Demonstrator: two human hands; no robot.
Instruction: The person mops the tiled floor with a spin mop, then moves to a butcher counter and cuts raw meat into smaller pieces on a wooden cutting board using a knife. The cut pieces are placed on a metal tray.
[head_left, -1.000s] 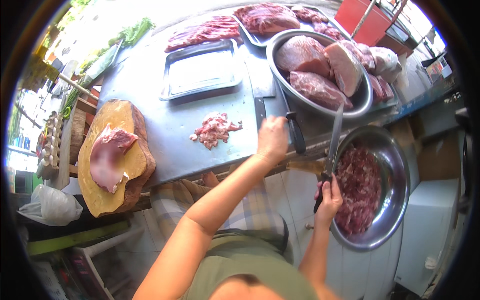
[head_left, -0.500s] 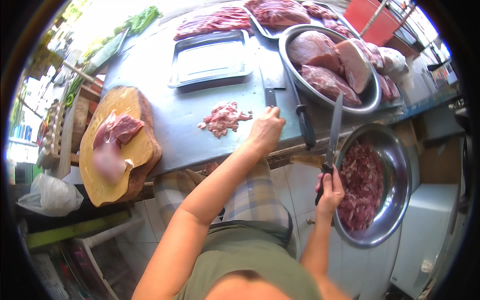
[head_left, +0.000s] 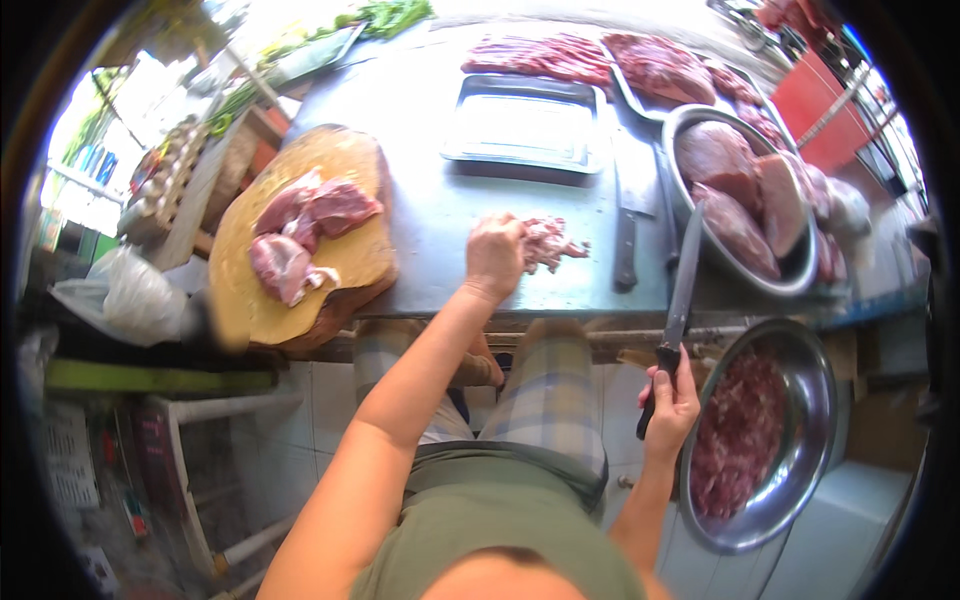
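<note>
My left hand (head_left: 495, 256) is at the left edge of a small pile of pink meat scraps (head_left: 549, 246) on the metal tabletop. Its fingers are curled closed, and what they hold, if anything, is hidden. In my right hand (head_left: 672, 408), a long knife (head_left: 683, 290) with a black handle points up and away, over the table's front edge. A cleaver (head_left: 632, 190) with a dark handle lies flat to the right of the scraps. On the left, pieces of raw meat (head_left: 340, 208) rest on a thick wooden chopping board (head_left: 235, 235).
An empty metal tray (head_left: 452, 150) stands behind the scraps. Strips of meat (head_left: 535, 55) lie beyond it. At the right stands a steel bowl (head_left: 800, 285) of large meat pieces. Below the table edge, another steel basin (head_left: 818, 440) holds cut meat. A white plastic bag (head_left: 145, 295) sits far left.
My left hand has moved left from the cleaver's handle to the scraps. The view has shifted, so the table's things appear further right. My right hand still holds the knife upright.
</note>
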